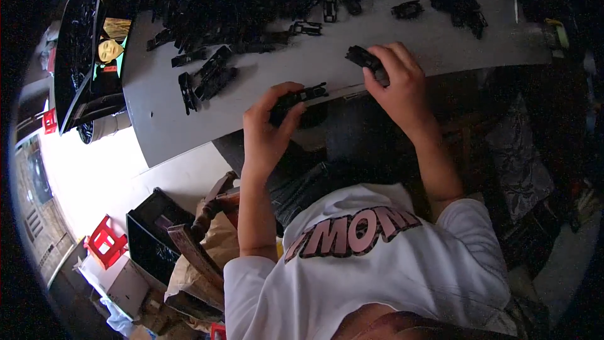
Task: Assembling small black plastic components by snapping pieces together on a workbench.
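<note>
My left hand (270, 123) is closed round a long black plastic part (309, 93), whose open-framed end sticks out to the right past the thumb and fingers. To the right and a little farther off, my right hand (399, 75) grips a second black plastic part (363, 57) between thumb and fingers, just above the near edge of the grey table (352, 77). The two parts are apart. Just left of my left hand, a few similar black parts (214, 75) lie together on the table. The fine shape of the held parts is too dark to make out.
A big heap of black parts (233, 6) covers the far side, with another pile (450, 0) at far right. Loose pieces (408, 9) lie between. At left are a lit screen (112, 50), a red stool (106, 241), a black crate (151, 226) and a wooden chair (195, 245).
</note>
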`<move>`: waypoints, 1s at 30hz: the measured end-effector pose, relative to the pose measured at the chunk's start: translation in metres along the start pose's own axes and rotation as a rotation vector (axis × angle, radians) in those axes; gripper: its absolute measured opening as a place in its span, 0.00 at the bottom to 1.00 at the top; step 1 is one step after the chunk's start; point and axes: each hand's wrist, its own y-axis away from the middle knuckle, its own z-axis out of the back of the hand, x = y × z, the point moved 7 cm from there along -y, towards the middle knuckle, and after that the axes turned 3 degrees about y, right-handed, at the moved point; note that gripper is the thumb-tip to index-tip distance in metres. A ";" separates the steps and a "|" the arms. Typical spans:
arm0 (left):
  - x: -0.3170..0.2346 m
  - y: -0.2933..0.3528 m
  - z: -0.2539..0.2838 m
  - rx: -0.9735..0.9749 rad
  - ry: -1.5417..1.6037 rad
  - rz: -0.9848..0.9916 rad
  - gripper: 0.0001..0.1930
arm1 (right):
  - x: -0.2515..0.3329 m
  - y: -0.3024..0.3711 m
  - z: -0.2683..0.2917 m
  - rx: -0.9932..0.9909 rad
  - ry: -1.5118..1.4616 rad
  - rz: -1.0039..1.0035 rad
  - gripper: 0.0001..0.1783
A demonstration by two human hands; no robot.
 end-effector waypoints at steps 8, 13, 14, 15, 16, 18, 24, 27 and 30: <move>0.007 0.000 -0.001 -0.007 -0.021 0.001 0.13 | 0.022 -0.007 -0.012 0.176 -0.089 0.096 0.14; 0.008 -0.001 -0.002 0.022 -0.001 0.044 0.15 | 0.046 -0.003 -0.016 0.295 -0.273 0.199 0.16; 0.007 -0.002 -0.004 0.033 -0.025 0.036 0.15 | 0.048 -0.002 -0.016 0.302 -0.249 0.234 0.17; 0.006 -0.002 -0.005 0.045 -0.049 0.028 0.16 | 0.051 -0.002 -0.017 0.308 -0.224 0.269 0.17; 0.004 -0.002 -0.008 0.040 -0.051 0.031 0.16 | 0.054 -0.002 -0.016 0.310 -0.227 0.273 0.17; -0.006 -0.003 -0.011 -0.014 -0.202 -0.035 0.19 | 0.067 0.000 -0.014 0.315 0.005 0.338 0.18; -0.002 0.006 -0.011 -0.081 -0.221 -0.004 0.19 | 0.084 0.013 -0.013 0.213 0.168 0.429 0.18; 0.005 0.010 -0.011 -0.055 -0.057 0.144 0.17 | 0.079 0.018 -0.016 0.241 0.122 0.379 0.19; 0.009 0.014 -0.011 -0.004 0.114 0.331 0.15 | 0.072 0.017 -0.014 0.288 -0.049 0.313 0.19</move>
